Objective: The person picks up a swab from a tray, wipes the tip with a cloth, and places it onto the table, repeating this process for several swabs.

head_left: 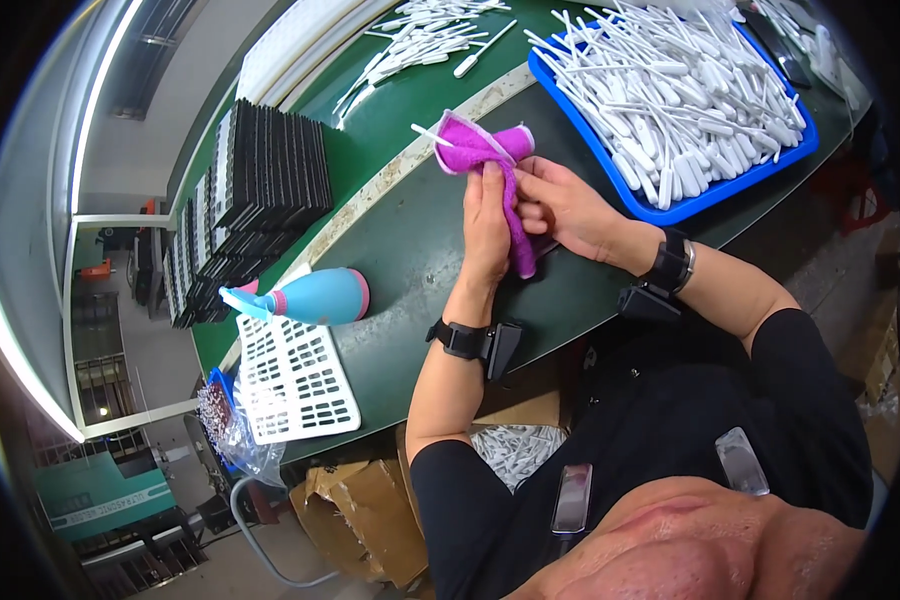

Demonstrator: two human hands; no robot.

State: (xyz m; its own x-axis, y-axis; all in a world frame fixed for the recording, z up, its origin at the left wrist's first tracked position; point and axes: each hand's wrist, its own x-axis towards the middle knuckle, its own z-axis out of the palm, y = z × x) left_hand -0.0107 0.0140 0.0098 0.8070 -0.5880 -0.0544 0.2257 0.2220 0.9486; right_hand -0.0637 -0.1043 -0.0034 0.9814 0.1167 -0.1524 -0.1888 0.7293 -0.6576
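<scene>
Above the dark green table, my left hand [487, 228] is closed around a purple cloth [475, 150] with pale edging. My right hand [578, 208] pinches the same cloth from the other side, its fingers curled against it. From the cloth's left end pokes the thin tip of a white plastic stick [425, 133]; the rest of that piece is hidden in the folds. Close to my right hand stands a blue tray [660, 214], heaped with white plastic sticks [670, 95] that have wide, flat ends.
More white sticks [430, 45] lie loose at the far side. Stacked black trays [275, 170] rise at the left. A light-blue spray bottle [320, 296] lies beside a white slotted plastic tray [305, 390]. Below the table edge is a torn cardboard box [365, 520].
</scene>
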